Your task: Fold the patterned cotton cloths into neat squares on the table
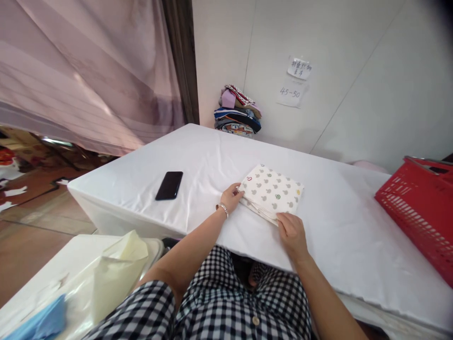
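A folded white cloth (271, 186) with a grey print and a few coloured spots lies flat on the white-covered table (339, 226). My left hand (231, 197), with a bracelet at its wrist, pinches the cloth's left corner between thumb and fingers. At the near right corner, my right hand (292, 232) grips the folded edge with its fingers closed. Several layers show along the near side, between the two hands. What lies under the fingertips is hidden.
A black phone (169, 185) lies left on the table. At the right stands a red plastic basket (421, 203). Folded fabrics (238, 113) are stacked by the wall, near paper signs (290, 93). At lower left, a side table (81, 245) holds a yellowish plastic bag (118, 274) and blue material (46, 321).
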Demonstrator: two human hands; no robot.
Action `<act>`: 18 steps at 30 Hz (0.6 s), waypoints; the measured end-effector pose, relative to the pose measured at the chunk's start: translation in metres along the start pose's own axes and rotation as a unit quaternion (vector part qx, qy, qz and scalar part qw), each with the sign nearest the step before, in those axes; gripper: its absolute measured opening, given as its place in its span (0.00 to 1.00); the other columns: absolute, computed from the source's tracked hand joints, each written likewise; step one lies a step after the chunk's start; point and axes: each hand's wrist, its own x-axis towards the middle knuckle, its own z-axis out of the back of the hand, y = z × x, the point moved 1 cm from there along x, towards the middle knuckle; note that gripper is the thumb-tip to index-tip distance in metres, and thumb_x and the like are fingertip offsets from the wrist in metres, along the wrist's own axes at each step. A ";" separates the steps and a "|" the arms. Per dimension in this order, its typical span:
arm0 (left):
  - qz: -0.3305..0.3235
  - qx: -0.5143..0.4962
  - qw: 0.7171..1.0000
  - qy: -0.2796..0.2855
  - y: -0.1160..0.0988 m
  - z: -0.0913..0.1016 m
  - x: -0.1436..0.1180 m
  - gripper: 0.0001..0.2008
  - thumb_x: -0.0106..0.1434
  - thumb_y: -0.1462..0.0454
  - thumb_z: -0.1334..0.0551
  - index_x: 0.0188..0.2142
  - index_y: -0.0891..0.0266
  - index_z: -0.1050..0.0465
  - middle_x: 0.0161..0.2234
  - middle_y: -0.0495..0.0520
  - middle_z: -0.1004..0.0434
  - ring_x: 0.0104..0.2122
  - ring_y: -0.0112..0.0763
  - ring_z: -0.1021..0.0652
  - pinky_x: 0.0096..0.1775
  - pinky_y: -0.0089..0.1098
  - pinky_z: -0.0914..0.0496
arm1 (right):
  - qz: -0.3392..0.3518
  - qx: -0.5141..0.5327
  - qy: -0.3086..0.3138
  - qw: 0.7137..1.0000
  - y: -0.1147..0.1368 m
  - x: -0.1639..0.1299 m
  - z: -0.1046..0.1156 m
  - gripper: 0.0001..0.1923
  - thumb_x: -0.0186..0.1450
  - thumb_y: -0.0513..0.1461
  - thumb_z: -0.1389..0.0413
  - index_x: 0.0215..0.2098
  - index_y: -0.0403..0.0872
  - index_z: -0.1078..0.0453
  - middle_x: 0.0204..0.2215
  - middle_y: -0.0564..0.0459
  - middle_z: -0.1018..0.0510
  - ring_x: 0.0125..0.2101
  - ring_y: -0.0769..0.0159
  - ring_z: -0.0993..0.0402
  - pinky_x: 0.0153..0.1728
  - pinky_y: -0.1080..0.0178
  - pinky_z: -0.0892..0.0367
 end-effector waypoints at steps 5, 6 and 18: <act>0.019 0.027 0.999 -0.006 -0.002 0.001 0.000 0.19 0.55 0.60 0.40 0.47 0.58 0.30 0.27 0.46 0.29 0.28 0.26 0.28 0.35 0.27 0.32 | 0.026 0.016 -0.007 1.000 0.001 0.001 -0.001 0.10 0.62 0.36 0.50 0.40 0.50 0.29 0.37 0.50 0.24 0.40 0.59 0.30 0.42 0.54 0.36; 0.023 0.028 0.999 -0.008 -0.002 0.001 0.000 0.19 0.56 0.60 0.40 0.48 0.59 0.31 0.28 0.47 0.28 0.29 0.26 0.27 0.36 0.28 0.32 | 0.027 0.019 -0.011 0.999 0.001 0.001 -0.001 0.10 0.62 0.36 0.50 0.39 0.50 0.29 0.36 0.50 0.24 0.39 0.59 0.30 0.42 0.54 0.36; -0.025 0.141 0.990 0.001 0.002 0.005 0.007 0.19 0.57 0.59 0.41 0.48 0.58 0.30 0.38 0.54 0.25 0.38 0.35 0.26 0.43 0.34 0.31 | -0.010 0.052 -0.002 0.999 0.009 0.009 -0.001 0.11 0.61 0.35 0.51 0.37 0.50 0.29 0.34 0.49 0.26 0.37 0.60 0.31 0.40 0.53 0.35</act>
